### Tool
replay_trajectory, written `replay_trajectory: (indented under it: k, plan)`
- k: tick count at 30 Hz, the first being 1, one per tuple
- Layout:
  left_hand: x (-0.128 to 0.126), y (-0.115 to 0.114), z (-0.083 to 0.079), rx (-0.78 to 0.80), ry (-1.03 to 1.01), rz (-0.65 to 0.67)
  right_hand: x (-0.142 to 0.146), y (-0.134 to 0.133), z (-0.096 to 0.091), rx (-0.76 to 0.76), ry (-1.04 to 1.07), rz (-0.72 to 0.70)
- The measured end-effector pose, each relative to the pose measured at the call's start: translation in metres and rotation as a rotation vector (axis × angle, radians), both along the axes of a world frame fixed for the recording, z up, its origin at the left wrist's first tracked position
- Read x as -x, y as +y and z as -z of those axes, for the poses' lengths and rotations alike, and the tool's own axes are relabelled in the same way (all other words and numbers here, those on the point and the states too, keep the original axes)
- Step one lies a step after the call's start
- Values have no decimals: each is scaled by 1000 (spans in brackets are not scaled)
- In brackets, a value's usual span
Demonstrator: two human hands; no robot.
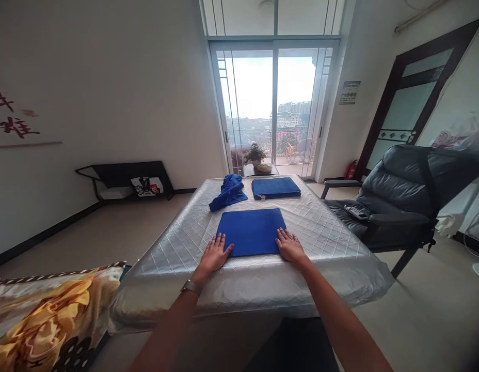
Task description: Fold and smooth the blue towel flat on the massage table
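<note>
A folded blue towel [250, 231] lies flat near the front edge of a table covered with a silvery quilted cloth [173, 243]. My left hand [213, 254] rests flat at the towel's left front corner, fingers stretched out. On the right front corner my right hand [289, 245] lies flat too, fingers apart. Neither hand holds anything. Farther back sit a neatly folded blue stack [275, 187] and a crumpled blue cloth [228, 191].
A dark reclining chair [402, 199] stands close to the table's right side. A patterned orange cushion [42, 320] lies at the lower left. Behind the table are a small potted plant [255, 153], sliding glass doors [274, 103] and a low black shelf [123, 178].
</note>
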State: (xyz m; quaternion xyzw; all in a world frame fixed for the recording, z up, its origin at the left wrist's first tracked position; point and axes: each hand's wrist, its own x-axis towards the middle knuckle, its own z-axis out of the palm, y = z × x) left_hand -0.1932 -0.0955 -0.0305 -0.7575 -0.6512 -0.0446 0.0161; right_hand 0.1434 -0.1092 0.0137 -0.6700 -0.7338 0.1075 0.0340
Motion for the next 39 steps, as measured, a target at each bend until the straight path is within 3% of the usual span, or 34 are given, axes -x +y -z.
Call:
replay_trajectory:
  k: [7, 11, 18, 22, 29, 33, 39]
  plan:
    - [-6, -3, 0, -57, -72, -22, -1, 8, -18, 84, -12, -17]
    - [-4, -2, 3, -101, -110, -20, 3, 21, -27, 30, 4, 31]
    - [-3, 0, 7, -139, -164, -22, 5, 38, -9, -41, 15, 28]
    - [-6, -6, -1, -132, -154, -60, 3, 39, 3, -74, 3, 21]
    - [-16, -22, -28, -206, -82, -133, 3, 38, 2, -71, 20, 30]
    - [-61, -17, -44, -178, -117, -42, 4, 38, 2, -76, 27, 26]
    - [-177, 20, -53, -47, -222, 292, 2, 35, 1, -79, 18, 14]
